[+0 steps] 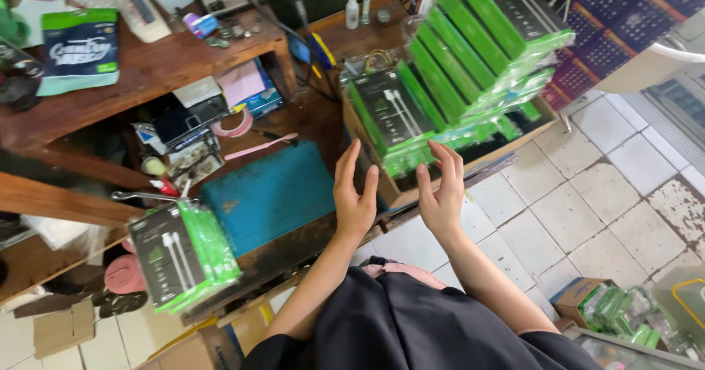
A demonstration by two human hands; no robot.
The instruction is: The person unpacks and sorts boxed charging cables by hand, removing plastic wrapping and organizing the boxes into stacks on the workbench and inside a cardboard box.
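Both hands empty, fingers spread: left hand (354,194), right hand (443,194), just short of the cardboard box (382,182) at the tabletop's (294,245) right edge. Green-black cable packs (389,120) stacked inside look light, film-slick, likely to slide. I'd grip pack sides.

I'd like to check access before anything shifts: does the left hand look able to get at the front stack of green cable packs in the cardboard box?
Probably yes. The left hand is open, fingers up, just short of the front stack of green cable packs in the cardboard box, with nothing between them. The right hand hovers alongside, not blocking.
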